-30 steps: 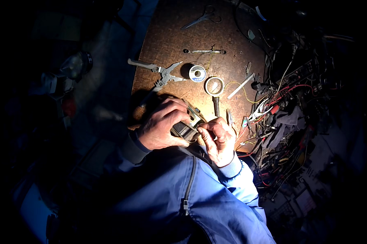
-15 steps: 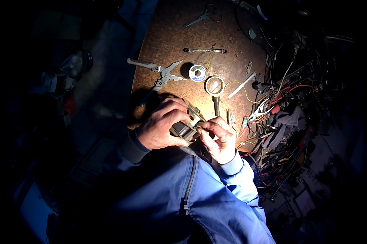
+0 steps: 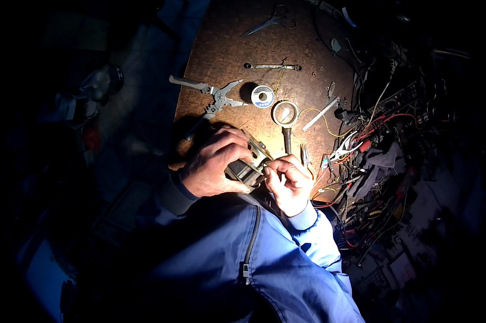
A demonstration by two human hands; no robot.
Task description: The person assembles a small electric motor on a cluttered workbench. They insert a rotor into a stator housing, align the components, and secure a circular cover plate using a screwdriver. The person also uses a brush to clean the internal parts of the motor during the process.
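Observation:
My left hand point(image 3: 213, 164) is wrapped round a small boxy device point(image 3: 246, 172) with a dark body and a pale metal frame, its exact kind unclear. It is held tilted at the table's near edge, close to my lap. At the device's right end, my right hand point(image 3: 291, 180) has thumb and forefinger pinched together. Whatever lies between those fingertips is too small to make out. Just beyond the hands lies a magnifying glass point(image 3: 287, 133) with a dark handle, and past it stands a solder spool point(image 3: 263, 97).
Left of the spool lie splayed multi-tool pliers point(image 3: 219, 98). Farther off are a double-ended wrench point(image 3: 272, 67) and scissors point(image 3: 275, 20). A pale strip point(image 3: 321, 113) rests on the brown tabletop point(image 3: 221, 48). Tangled wires point(image 3: 380, 118) and white-handled pliers point(image 3: 345, 148) crowd the right edge.
The fingertips of my right hand have shifted very slightly at the device's end. My left hand keeps the same hold, and the tools lie where they were.

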